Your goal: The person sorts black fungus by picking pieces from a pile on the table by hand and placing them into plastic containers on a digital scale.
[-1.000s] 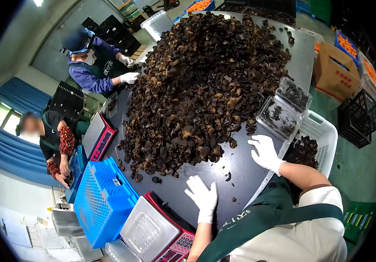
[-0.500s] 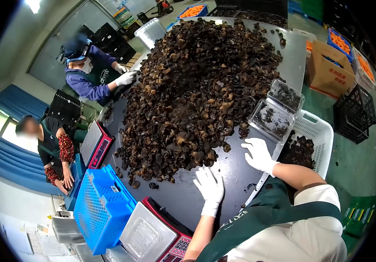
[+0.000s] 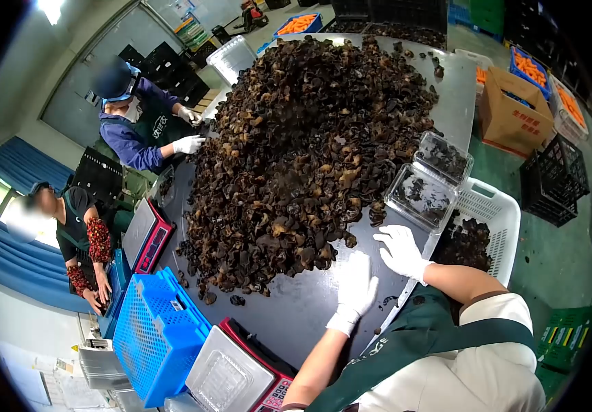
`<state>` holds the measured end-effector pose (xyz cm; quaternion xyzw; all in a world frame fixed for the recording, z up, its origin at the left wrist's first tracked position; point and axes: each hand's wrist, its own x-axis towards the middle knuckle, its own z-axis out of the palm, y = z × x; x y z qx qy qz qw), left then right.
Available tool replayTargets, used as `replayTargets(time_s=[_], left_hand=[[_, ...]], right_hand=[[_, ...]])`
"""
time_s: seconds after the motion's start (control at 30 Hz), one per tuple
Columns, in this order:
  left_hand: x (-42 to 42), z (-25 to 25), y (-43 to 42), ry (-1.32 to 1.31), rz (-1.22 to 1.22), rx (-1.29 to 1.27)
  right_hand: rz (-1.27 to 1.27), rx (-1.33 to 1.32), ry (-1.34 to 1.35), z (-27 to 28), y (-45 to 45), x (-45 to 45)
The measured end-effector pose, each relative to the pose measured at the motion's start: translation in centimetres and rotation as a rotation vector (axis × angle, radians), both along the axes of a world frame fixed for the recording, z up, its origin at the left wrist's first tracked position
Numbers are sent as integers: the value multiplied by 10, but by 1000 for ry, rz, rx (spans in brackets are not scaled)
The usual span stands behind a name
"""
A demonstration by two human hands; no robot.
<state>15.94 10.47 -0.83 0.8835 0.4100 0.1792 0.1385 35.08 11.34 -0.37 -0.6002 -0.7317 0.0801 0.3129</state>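
A wide heap of dark brown wood ear mushrooms (image 3: 296,158) covers much of the metal table (image 3: 292,309). My left hand (image 3: 356,287), in a white glove, lies on the bare metal by the heap's near edge, fingers stretched out and nothing held. Close to its right is my right hand (image 3: 403,251), also gloved, palm down with fingers spread and nothing in them. Just beyond the right hand, a clear plastic clamshell box (image 3: 419,196) lies unfolded on the table edge with some dark mushroom pieces in it.
A white basket (image 3: 505,226) holding mushrooms stands at the right. On the left are red scales (image 3: 231,367) with a clear lid on top, a blue crate (image 3: 148,336) and another scale (image 3: 146,237). Two co-workers (image 3: 138,130) stand left; one reaches to the heap. A cardboard box (image 3: 516,113) stands farther right.
My left hand has slid right across the metal, closer to my right hand. The right hand has barely moved. The view has shifted slightly.
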Motion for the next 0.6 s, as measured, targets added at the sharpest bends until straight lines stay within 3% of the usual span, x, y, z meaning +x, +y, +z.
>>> replayTargets(time_s=[0.07,0.13,0.2,0.27,0.37,0.53,0.6], left_hand=[[17,6,-26,9,-209,-300],[17,-12,-60,-314,-436,-186],[1,10,-70,-322,-408,-292],[-30,35,-66,-195,-133,-320],[-65,29,-71,195,202,-176],[-27,30,-60,375,63,-134],[15,28,-64,164,-85,-176]], right_hand=[[2,-22,-16,-3,1,0],[1,-16,-16,-3,3,0],[5,-26,5,-4,1,1],[3,-23,19,-1,3,1],[69,-48,7,-3,5,11],[363,-18,-36,2,25,41],[340,-51,-69,7,28,40]])
